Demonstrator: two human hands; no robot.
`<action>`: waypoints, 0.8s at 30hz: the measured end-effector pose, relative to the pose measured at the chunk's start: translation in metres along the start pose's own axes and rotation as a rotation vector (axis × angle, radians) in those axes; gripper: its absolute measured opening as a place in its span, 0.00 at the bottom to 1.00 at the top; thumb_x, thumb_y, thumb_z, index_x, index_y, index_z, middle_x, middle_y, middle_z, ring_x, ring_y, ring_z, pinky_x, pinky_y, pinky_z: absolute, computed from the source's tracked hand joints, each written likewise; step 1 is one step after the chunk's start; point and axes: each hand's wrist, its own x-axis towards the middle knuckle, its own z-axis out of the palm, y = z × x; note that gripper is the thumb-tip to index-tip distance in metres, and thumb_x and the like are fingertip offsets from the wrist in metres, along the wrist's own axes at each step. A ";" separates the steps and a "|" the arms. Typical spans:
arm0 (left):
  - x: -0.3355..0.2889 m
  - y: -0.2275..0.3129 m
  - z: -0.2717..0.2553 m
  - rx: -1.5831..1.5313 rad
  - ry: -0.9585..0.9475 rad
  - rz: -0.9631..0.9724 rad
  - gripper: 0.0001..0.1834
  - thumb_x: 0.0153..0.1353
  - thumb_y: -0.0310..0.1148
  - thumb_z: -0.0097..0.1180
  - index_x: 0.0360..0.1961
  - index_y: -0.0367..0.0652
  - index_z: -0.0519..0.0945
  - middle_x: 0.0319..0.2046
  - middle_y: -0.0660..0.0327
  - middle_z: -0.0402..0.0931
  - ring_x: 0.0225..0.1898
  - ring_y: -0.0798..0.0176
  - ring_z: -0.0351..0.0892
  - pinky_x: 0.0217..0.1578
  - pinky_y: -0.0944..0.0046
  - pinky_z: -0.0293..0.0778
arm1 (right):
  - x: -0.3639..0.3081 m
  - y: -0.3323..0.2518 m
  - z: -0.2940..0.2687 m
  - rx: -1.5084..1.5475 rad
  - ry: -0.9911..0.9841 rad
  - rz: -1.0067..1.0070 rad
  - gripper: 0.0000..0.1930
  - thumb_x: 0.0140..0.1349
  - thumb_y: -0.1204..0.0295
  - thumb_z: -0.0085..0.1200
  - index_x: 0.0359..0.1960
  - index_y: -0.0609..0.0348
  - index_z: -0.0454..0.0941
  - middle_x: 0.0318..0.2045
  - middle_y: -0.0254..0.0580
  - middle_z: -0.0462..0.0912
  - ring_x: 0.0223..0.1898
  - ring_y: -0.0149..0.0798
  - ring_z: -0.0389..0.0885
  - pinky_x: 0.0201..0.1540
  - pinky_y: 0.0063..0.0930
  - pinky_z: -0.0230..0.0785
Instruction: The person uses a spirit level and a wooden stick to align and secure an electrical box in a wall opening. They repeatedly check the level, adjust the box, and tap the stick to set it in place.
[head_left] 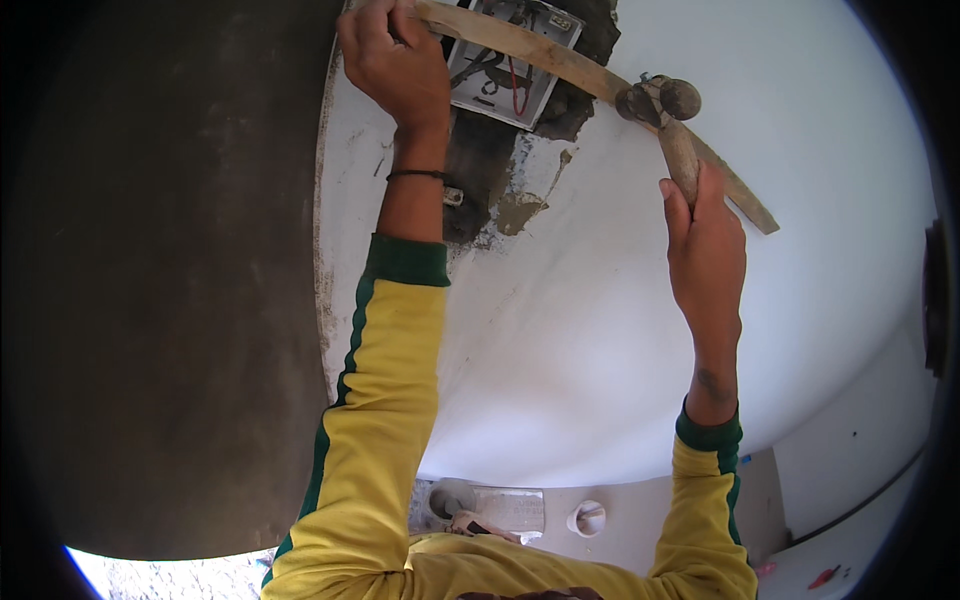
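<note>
A long wooden strip (530,48) lies slantwise against the white wall, crossing in front of an open electrical box (543,105) with loose dark and red wires. My left hand (398,75) is closed around the strip's upper left end, beside the box; some of its fingertips are hidden. My right hand (708,250) grips the handle of a hammer (678,160) with a thick, rounded head. The hammer head overlaps the strip right of the box; whether the two touch, I cannot tell. Rough dark plaster (480,170) surrounds the box and runs below it.
A large dark brown surface (170,280) fills the left side, meeting the white wall (600,330) along a rough edge. Down on the floor are a white bucket (573,520), a grey round container (452,498) and a small red object (824,578).
</note>
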 end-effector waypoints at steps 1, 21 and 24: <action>0.000 0.001 -0.001 0.020 -0.010 -0.008 0.03 0.64 0.25 0.59 0.34 0.35 0.80 0.35 0.50 0.78 0.38 0.45 0.80 0.40 0.50 0.76 | 0.001 0.004 0.004 -0.026 0.001 0.003 0.16 0.75 0.63 0.51 0.55 0.60 0.68 0.28 0.56 0.83 0.28 0.59 0.84 0.30 0.46 0.73; -0.064 0.084 -0.016 0.069 -0.589 0.318 0.24 0.57 0.41 0.70 0.52 0.42 0.82 0.35 0.66 0.71 0.33 0.65 0.79 0.25 0.67 0.79 | 0.004 0.001 0.006 0.018 -0.129 0.076 0.17 0.77 0.61 0.47 0.55 0.61 0.64 0.30 0.57 0.84 0.31 0.61 0.85 0.31 0.52 0.75; -0.064 0.079 -0.015 0.063 -0.597 0.354 0.21 0.58 0.40 0.70 0.50 0.43 0.83 0.36 0.65 0.72 0.33 0.64 0.80 0.26 0.65 0.80 | 0.003 -0.001 0.003 0.040 -0.109 0.056 0.17 0.76 0.61 0.47 0.55 0.61 0.65 0.30 0.56 0.84 0.31 0.60 0.85 0.32 0.50 0.75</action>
